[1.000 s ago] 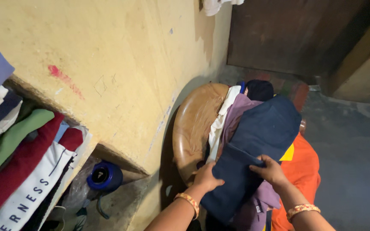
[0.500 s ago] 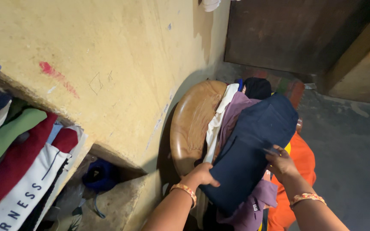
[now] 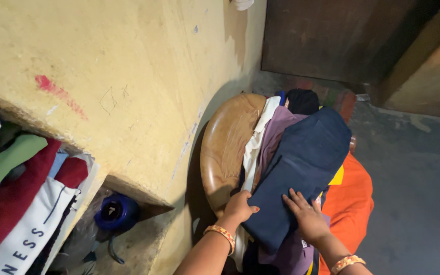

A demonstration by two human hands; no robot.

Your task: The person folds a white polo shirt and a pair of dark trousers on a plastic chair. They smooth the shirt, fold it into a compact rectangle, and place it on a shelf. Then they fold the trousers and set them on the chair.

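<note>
Underneath, left hand (image 3: 240,206) half-hidden by navy garment (image 3: 301,168)

Free room: bare grey floor (image 3: 413,193) to the right of the chair (image 3: 227,147), open for a hand to pass.

Obstacles: yellow wall (image 3: 143,76) close along the chair's left edge, leaving only a narrow shadowed gap. Heaped clothes (image 3: 301,158) fill the seat from front edge to back. Blue round container (image 3: 116,213) blocks the recess under the wall ledge. Folded garments (image 3: 21,203) crowd the shelf at far left. Dark wooden door (image 3: 332,40) closes the far side.

a home: folded clothes (image 3: 11,203) shelved in a yellow wall (image 3: 128,76).
</note>
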